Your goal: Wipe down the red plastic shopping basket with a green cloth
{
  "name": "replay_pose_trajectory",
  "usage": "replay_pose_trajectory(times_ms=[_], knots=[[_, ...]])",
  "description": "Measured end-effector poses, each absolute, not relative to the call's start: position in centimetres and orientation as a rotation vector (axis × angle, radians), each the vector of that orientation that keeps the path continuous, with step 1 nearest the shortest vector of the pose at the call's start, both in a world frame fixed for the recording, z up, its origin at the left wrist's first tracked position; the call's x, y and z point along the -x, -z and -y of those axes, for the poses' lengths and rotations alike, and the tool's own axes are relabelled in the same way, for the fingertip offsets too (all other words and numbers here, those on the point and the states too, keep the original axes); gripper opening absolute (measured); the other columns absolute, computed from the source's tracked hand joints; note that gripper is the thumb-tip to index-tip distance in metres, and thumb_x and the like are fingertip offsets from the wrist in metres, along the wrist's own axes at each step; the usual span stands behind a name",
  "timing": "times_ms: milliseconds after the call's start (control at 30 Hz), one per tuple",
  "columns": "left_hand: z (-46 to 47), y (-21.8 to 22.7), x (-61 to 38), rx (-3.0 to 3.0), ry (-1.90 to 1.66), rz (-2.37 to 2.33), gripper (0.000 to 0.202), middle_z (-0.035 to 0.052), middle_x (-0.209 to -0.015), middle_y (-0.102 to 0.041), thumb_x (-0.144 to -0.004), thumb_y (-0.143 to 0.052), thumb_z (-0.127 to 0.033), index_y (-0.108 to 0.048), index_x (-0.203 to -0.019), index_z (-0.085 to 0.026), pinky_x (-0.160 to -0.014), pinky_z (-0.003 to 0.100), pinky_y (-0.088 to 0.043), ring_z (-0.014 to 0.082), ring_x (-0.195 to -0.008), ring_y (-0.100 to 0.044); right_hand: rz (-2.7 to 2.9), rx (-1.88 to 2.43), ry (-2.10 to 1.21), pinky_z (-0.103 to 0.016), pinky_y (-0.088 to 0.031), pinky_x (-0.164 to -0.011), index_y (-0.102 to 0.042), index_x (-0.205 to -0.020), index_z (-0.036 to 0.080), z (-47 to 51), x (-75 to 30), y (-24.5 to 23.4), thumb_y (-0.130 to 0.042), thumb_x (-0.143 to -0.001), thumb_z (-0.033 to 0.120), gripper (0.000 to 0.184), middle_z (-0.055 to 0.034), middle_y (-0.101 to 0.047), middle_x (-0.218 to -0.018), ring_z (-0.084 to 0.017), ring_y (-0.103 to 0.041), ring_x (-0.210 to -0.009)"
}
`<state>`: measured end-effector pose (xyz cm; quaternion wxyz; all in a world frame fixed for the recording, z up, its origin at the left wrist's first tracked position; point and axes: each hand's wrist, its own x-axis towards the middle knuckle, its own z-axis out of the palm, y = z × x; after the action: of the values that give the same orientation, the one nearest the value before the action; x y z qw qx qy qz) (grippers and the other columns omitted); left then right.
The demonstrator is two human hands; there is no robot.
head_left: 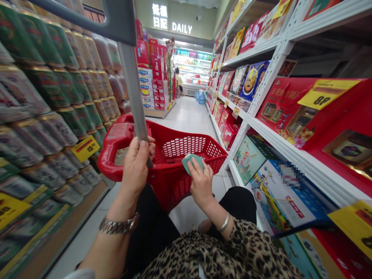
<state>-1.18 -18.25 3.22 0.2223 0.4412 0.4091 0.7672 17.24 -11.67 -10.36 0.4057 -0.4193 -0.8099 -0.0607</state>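
In the head view a red plastic shopping basket cart (180, 133) stands in front of my knees, its side wall full of holes. A grey metal pole (130, 83) rises from it to a dark grey handle (120, 19) at the top. My left hand (138, 155) is wrapped round the lower part of the pole. At the basket's near rim, my right hand (201, 182) presses a green cloth (190, 162) against the red plastic, fingers closed over it. Part of the basket's inside is hidden from me.
Stacked drink cans (66, 128) line the left side. White shelves (255, 112) with red gift boxes (290, 108) stand close on the right. Boxed goods (157, 77) are piled ahead, and a distant person (179, 80) is by the cooler. Water bottles (200, 97) sit on the floor.
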Motion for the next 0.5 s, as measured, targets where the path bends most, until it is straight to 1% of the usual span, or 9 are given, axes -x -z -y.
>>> replay_pose_trajectory(times_ms=[67, 167, 267, 367, 500], knots=[[18.2, -3.2, 1.2, -1.213, -2.119, -1.123, 0.053, 0.0004, -0.071, -0.053, -0.079, -0.073, -0.071, -0.066, -0.094, -0.021, -0.055, 0.020, -0.039, 0.0104, -0.063, -0.047, 2.071, 0.992, 0.137, -0.057, -0.031, -0.115, -0.058, -0.149, 0.032, 12.7, -16.1, 9.4, -0.047, -0.088, 0.003, 0.068, -0.0045, -0.060, -0.152, -0.033, -0.043, -0.139], [18.2, -3.3, 1.2, -1.194, -2.130, -1.110, 0.054, -0.0003, -0.071, -0.052, -0.076, -0.075, -0.071, -0.066, -0.092, -0.021, -0.056, 0.019, -0.040, 0.0098, -0.063, -0.048, 2.092, 0.917, 0.140, -0.052, -0.031, -0.117, -0.061, -0.146, 0.031, 13.6, -14.9, 8.2, -0.048, -0.090, 0.004, 0.063, -0.0020, -0.060, -0.152, -0.031, -0.042, -0.140], [18.2, -3.5, 1.1, -1.182, -2.124, -1.096, 0.056, -0.0007, -0.070, -0.051, -0.073, -0.077, -0.073, -0.066, -0.091, -0.021, -0.055, 0.020, -0.040, 0.0100, -0.063, -0.047, 2.114, 0.875, 0.140, -0.052, -0.030, -0.118, -0.060, -0.147, 0.031, 13.6, -14.6, 7.6, -0.049, -0.091, 0.004, 0.063, -0.0021, -0.060, -0.152, -0.031, -0.041, -0.142], [18.3, -3.6, 1.1, -1.193, -2.103, -1.099, 0.057, -0.0005, -0.069, -0.051, -0.072, -0.077, -0.074, -0.066, -0.091, -0.021, -0.055, 0.021, -0.040, 0.0107, -0.062, -0.046, 2.148, 0.873, 0.150, -0.052, -0.026, -0.119, -0.057, -0.148, 0.034, 12.9, -15.1, 7.8, -0.049, -0.091, 0.004, 0.065, -0.0019, -0.060, -0.152, -0.029, -0.042, -0.143], [18.4, -3.6, 1.2, -1.212, -2.104, -1.100, 0.056, -0.0002, -0.069, -0.049, -0.075, -0.075, -0.073, -0.066, -0.092, -0.021, -0.055, 0.022, -0.040, 0.0111, -0.063, -0.046, 2.141, 0.950, 0.170, -0.051, -0.026, -0.118, -0.060, -0.146, 0.034, 11.1, -16.9, 9.0, -0.047, -0.091, 0.004, 0.064, -0.0018, -0.061, -0.152, -0.028, -0.046, -0.141]])
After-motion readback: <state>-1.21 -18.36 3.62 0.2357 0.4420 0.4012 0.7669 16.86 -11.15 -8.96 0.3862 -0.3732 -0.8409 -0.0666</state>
